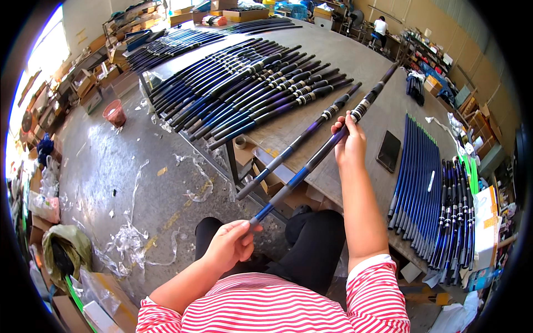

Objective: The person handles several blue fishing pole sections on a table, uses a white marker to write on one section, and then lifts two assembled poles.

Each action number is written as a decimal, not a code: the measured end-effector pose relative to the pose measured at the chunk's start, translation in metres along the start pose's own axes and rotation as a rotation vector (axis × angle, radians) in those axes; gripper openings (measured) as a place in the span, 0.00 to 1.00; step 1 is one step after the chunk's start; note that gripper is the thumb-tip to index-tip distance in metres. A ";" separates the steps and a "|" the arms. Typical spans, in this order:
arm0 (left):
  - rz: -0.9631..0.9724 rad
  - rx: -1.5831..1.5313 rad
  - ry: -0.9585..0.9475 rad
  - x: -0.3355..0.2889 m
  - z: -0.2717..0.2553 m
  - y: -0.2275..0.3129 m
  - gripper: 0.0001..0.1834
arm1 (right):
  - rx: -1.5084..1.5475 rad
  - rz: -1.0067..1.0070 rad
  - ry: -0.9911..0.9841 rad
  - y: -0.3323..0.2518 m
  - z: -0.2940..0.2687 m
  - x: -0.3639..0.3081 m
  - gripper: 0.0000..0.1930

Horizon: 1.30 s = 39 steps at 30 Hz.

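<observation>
A dark fishing rod with blue and purple bands (302,175) slants across in front of me, its far end over the table. My right hand (350,139) is closed around it just below its pale ringed fittings. At the near end, my left hand (234,241) pinches the rod's narrower blue section between thumb and fingers. Beside it on the left, a second fishing rod (297,141) lies on the table, its near end jutting past the edge. Several more assembled rods (250,91) are spread side by side farther left.
To the right of my right arm lie a black phone (388,151), a row of blue rod sections (416,177) and a bundle of dark fitted rods (456,213). Plastic scraps (130,244) and a red bucket (114,114) are on the floor. A person (380,30) sits far back.
</observation>
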<state>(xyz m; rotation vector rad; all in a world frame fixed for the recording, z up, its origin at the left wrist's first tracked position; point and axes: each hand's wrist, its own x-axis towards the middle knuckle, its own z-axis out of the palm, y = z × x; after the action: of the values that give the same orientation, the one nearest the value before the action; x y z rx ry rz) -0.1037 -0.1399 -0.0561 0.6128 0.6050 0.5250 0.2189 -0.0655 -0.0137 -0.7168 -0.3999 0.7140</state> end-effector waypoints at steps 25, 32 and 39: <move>0.984 -0.137 0.216 -0.069 -0.117 0.104 0.23 | 0.058 0.319 -0.507 0.015 0.023 -0.157 0.16; 0.829 -0.166 0.188 -0.031 -0.084 0.056 0.19 | -0.034 0.446 -0.549 0.041 0.027 -0.176 0.21; 0.837 -0.109 0.296 -0.057 -0.110 0.074 0.17 | 0.169 0.119 -0.217 -0.005 -0.023 -0.145 0.33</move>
<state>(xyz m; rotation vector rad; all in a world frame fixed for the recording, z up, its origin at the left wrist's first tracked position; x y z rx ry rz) -0.2364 -0.0824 -0.0591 0.6781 0.5764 1.4435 0.1329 -0.1811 -0.0398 -0.5079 -0.4910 0.9310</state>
